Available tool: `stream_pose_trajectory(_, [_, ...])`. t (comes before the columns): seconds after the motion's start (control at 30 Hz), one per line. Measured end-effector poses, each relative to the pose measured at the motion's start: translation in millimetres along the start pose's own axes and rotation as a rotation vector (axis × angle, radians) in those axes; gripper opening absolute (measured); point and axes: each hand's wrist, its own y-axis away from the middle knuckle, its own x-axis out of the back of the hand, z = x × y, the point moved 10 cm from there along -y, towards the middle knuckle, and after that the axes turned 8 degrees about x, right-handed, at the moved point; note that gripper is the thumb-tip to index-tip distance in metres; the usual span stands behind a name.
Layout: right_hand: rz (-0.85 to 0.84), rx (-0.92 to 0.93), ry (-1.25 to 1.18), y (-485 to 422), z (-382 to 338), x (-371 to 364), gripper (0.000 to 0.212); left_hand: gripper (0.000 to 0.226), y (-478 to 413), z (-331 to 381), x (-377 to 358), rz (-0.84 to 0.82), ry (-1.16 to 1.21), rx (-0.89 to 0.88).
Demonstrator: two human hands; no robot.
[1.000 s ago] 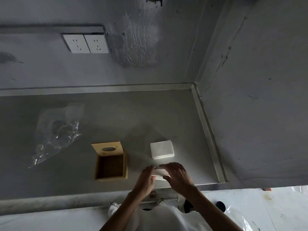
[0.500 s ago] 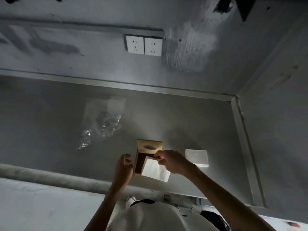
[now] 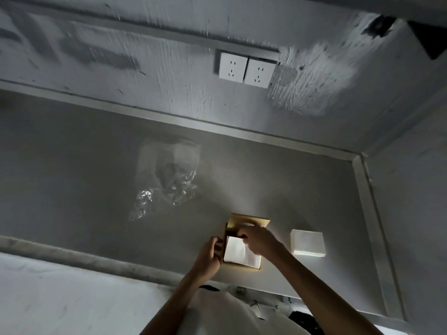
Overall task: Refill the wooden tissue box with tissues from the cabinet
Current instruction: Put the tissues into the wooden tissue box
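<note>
A white tissue stack [image 3: 242, 251] is pinched at its far edge by the right hand [image 3: 257, 240] and held tilted in the opening of the wooden tissue box [image 3: 262, 220]. The box's left wall is gripped by the curled fingers of the left hand [image 3: 210, 252]. The box is set on the grey countertop [image 3: 72, 180], near its front edge. A second tissue stack [image 3: 307, 243] is seen just to the right, a crumpled plastic wrapper [image 3: 167, 182] farther back-left, and two wall sockets [image 3: 246, 68] above.
</note>
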Motion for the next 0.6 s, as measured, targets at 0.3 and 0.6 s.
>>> stream_pose_trajectory(0.3, [-0.208,-0.176,-0.041,-12.0,-0.9,-40.1,0.037,0.044,-7.3,5.6,-0.4,-0.014,-0.126,-0.051])
stream_pose_trajectory(0.6, [-0.295,-0.138,-0.091,-15.3,-8.6,-58.8,0.050,0.041,-10.9,-1.7,-3.8,-0.005,-0.126,-0.048])
